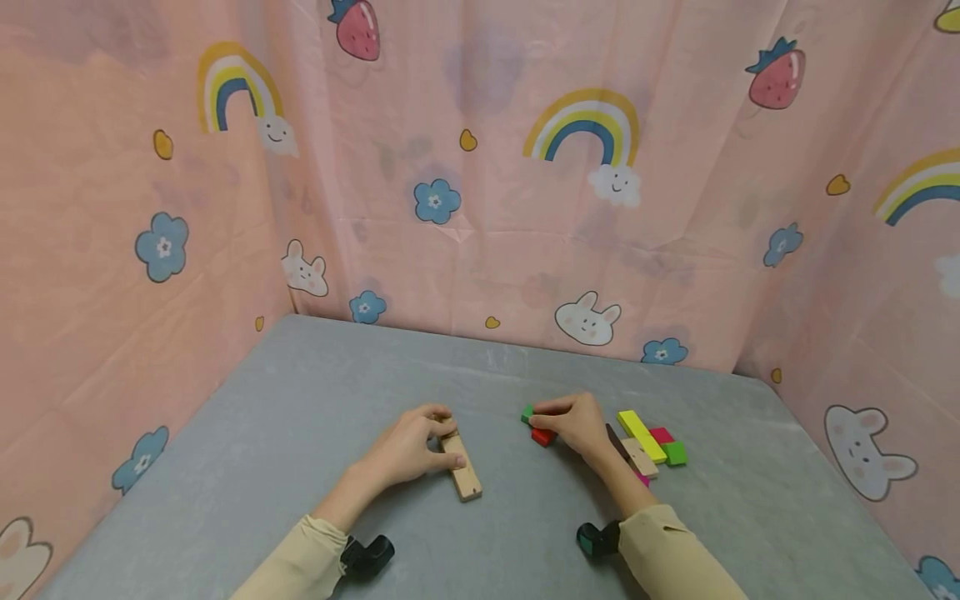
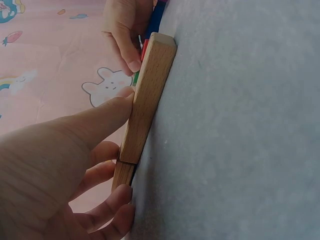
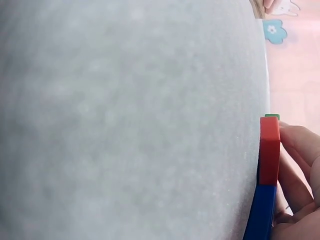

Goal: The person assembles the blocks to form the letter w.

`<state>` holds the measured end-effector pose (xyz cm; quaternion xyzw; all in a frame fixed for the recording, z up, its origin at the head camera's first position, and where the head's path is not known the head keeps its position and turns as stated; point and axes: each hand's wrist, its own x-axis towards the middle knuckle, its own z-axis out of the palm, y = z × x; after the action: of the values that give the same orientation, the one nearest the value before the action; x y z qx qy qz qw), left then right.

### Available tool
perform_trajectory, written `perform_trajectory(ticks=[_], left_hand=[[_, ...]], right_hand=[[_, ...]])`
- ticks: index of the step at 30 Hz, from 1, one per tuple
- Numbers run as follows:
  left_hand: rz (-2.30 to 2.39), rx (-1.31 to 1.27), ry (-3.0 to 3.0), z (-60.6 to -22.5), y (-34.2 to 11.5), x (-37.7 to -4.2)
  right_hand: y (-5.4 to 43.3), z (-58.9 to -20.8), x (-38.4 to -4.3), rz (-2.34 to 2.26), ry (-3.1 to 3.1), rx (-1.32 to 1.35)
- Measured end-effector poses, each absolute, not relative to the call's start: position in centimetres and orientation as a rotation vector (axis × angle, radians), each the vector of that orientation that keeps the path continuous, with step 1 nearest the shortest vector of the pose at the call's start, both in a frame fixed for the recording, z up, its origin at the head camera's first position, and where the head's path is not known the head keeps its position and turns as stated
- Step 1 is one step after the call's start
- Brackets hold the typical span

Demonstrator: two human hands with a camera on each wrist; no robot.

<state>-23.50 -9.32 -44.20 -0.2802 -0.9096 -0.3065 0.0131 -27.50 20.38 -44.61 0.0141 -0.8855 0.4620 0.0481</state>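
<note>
My left hand [image 1: 408, 446] grips a plain wooden block [image 1: 467, 479], thumb on its upper part and fingers curled at its far end. A second wooden piece [image 2: 123, 175] sits end to end with it, between the left fingers in the left wrist view. To the right, my right hand [image 1: 576, 423] pinches a small green block [image 1: 527, 414] between thumb and fingers. A red block [image 1: 543, 437] lies just below those fingers. In the right wrist view, the red block borders a blue block [image 3: 261, 212], and the green one is mostly hidden behind it.
Right of the right forearm lies a cluster: a long yellow block [image 1: 641, 437], a green block [image 1: 676, 453], a pinkish-red block [image 1: 662, 435], a wooden block [image 1: 640, 458] and a dark strip [image 1: 617, 442]. Patterned pink cloth [image 1: 465, 250] rises behind the grey table [image 1: 360, 367].
</note>
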Motion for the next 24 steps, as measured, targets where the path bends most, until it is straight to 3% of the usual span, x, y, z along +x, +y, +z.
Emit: perform_trajectory(ticks=[24], left_hand=[[-0.979, -0.882, -2.819, -44.32, -9.40, -23.47]], right_hand=[[20.08, -43.95, -27.15, 1.454, -2.659, 0.069]])
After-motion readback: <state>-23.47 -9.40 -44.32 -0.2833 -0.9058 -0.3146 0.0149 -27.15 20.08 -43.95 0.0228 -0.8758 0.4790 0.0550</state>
